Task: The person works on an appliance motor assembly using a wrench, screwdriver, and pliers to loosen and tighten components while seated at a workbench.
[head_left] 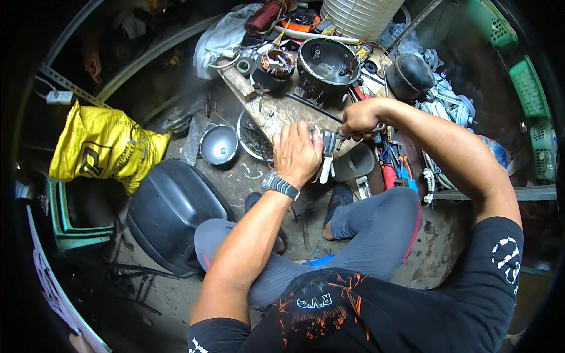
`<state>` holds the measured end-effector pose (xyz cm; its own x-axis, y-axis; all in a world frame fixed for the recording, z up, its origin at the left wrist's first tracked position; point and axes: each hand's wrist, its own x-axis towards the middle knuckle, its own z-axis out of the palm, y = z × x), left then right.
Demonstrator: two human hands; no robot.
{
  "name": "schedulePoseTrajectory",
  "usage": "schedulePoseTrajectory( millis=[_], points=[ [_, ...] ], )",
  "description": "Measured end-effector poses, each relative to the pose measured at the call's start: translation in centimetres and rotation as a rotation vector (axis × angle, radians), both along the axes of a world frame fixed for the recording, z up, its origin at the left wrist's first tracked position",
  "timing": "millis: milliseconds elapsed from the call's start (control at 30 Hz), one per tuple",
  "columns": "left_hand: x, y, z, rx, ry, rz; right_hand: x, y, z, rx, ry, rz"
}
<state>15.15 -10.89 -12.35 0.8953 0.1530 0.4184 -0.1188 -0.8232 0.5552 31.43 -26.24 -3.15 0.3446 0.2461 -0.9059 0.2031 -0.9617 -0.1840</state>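
Observation:
My left hand (pixel 297 154) lies over the edge of the wooden board, fingers stretched forward, its thumb pressing a small grey metal part (pixel 329 143). What the palm covers is hidden. Just to the right, my right hand (pixel 361 119) is closed around a metal tool; a ring-shaped end (pixel 381 126) shows beside the fist. The tool's far end meets the area of the grey part, and its exact kind is not clear. A dark rod (pixel 312 107) runs across the board toward my right hand. Below the hands stands a translucent plastic tub (pixel 355 163).
On the wooden board (pixel 273 112) sit a copper-wound motor stator (pixel 276 62) and a black round housing (pixel 328 63). Pliers and screwdrivers (pixel 395 167) stand at the right. A metal bowl (pixel 219 145), a black plastic case (pixel 176 215) and a yellow sack (pixel 106 147) are left.

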Motion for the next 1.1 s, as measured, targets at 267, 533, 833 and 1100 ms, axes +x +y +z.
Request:
schedulePoseTrajectory(
  millis=[267, 533, 833, 1100],
  points=[
    [-0.2, 0.4, 0.3, 0.043, 0.032, -0.026, -4.1, -6.8, -3.9, 0.613, -0.097, -0.202],
    [0.1, 0.4, 0.3, 0.07, 0.063, -0.043, -5.9, -10.3, -7.6, 0.916, -0.063, -0.391],
    [0.1, 0.4, 0.0, 0.062, 0.086, -0.046, -5.9, -10.7, -9.7, 0.972, 0.131, -0.407],
    [0.1, 0.3, 0.1, 0.054, 0.085, -0.045, -5.7, -10.8, -7.9, 0.963, 0.141, -0.407]
  ],
)
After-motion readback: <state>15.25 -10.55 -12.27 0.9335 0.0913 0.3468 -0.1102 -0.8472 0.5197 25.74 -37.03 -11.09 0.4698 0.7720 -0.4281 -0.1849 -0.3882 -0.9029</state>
